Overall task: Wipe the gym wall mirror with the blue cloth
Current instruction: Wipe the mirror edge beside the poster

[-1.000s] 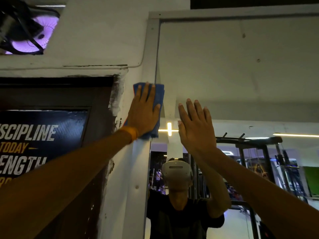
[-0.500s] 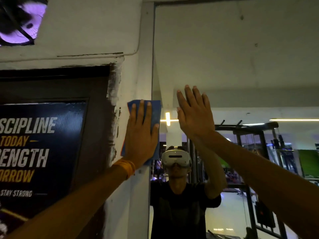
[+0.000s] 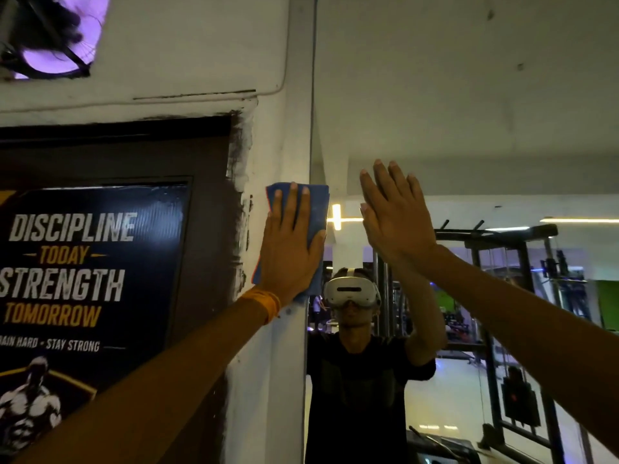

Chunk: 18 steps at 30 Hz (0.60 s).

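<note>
Dim gym, with a big wall mirror (image 3: 469, 112) on the right, a "Discipline today" poster (image 3: 87, 262) on the left and a strip of scuffed white wall (image 3: 268, 145) between them. The left hand (image 3: 289, 252) has its fingers straight and presses the blue cloth (image 3: 316, 209) flat under the palm, nothing curled around it. The cloth sits right on the mirror's left frame (image 3: 301, 95), half on the painted wall and barely on the glass. The right hand (image 3: 397, 222) is also flat and empty, up at the glass. It looks like it's leaning there, but I can't swear it touches.

My worries: that wall edge looks flaky, so the cloth could pick up grit and drag it across the glass. A bare palm on the mirror means fresh prints. And since the cloth is only pinned, one slack push and it slides off and drops.
</note>
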Motion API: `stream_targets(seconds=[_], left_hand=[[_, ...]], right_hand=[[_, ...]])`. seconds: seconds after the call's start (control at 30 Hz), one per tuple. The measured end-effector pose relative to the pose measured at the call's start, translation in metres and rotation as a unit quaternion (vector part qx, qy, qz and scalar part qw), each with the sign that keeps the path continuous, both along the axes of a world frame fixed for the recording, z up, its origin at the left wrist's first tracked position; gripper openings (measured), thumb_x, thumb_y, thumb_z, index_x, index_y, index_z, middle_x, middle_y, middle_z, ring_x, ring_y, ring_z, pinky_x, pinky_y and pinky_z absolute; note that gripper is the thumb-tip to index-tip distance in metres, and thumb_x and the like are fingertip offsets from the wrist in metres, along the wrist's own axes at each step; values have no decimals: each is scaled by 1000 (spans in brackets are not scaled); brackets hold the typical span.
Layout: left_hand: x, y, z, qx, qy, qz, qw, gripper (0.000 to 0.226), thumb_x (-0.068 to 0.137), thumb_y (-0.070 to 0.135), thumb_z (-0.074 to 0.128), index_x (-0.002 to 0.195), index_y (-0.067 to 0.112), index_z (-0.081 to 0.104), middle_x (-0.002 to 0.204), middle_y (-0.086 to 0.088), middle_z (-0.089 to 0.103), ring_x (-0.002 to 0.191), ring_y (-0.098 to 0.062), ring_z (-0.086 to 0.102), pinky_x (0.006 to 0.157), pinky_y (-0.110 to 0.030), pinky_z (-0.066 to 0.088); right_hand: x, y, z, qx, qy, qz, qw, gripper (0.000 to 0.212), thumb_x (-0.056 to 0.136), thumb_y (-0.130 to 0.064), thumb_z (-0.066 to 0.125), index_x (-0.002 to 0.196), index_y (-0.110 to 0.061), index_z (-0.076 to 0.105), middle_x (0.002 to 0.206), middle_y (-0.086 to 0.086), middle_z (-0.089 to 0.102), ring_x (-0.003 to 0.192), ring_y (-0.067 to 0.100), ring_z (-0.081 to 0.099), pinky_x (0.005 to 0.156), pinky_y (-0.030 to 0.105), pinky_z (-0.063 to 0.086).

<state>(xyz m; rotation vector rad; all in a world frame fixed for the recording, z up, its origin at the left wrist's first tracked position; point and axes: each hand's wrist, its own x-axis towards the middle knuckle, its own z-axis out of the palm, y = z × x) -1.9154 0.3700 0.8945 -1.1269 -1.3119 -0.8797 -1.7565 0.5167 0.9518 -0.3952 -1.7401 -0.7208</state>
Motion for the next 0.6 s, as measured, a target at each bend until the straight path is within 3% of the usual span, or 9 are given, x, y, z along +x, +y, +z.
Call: stream_targets(seconds=[0.1, 0.23, 0.33, 0.43, 0.6], left_hand=[[11, -6, 47, 15, -12, -6, 1000, 76, 103, 49, 35, 155, 11, -3, 169, -20, 0, 151, -28, -15, 123, -41, -14], [15, -8, 117, 17, -88, -65, 994, 86, 99, 51, 40, 159, 0, 4, 168, -25, 5, 157, -41, -2, 128, -52, -4], [15, -1, 84, 38, -106, -94, 989, 88, 100, 56, 36, 160, -2, 9, 170, -22, 7, 158, -40, 4, 127, -38, -5], [17, -10, 19, 30, -83, -96, 991, 71, 107, 41, 40, 163, 7, 14, 171, -15, 7, 159, -32, 2, 124, -24, -10], [15, -20, -22, 45, -106, -101, 988, 53, 110, 34, 33, 156, 8, 40, 167, -12, 27, 156, -28, 21, 126, -42, 20]], right_hand=[[-2, -4, -1, -11, 2, -2, 1000, 68, 104, -49, 17, 164, -18, 13, 171, 12, 9, 158, 34, 6, 127, 52, 6], [-1, -4, -2, -16, 0, 10, 1000, 67, 105, -48, 18, 164, -17, 14, 171, 12, 9, 158, 33, 5, 127, 51, 4], [1, -3, -12, -25, -5, 11, 1000, 68, 104, -49, 16, 164, -17, 12, 172, 12, 6, 158, 32, 3, 127, 50, 3], [0, -7, -32, -38, -7, 20, 999, 68, 104, -48, 19, 164, -17, 14, 171, 12, 7, 158, 32, 3, 128, 51, 4], [3, -22, -43, -83, -27, 32, 996, 64, 108, -47, 24, 164, -17, 16, 172, 11, 6, 159, 31, 1, 128, 51, 5]])
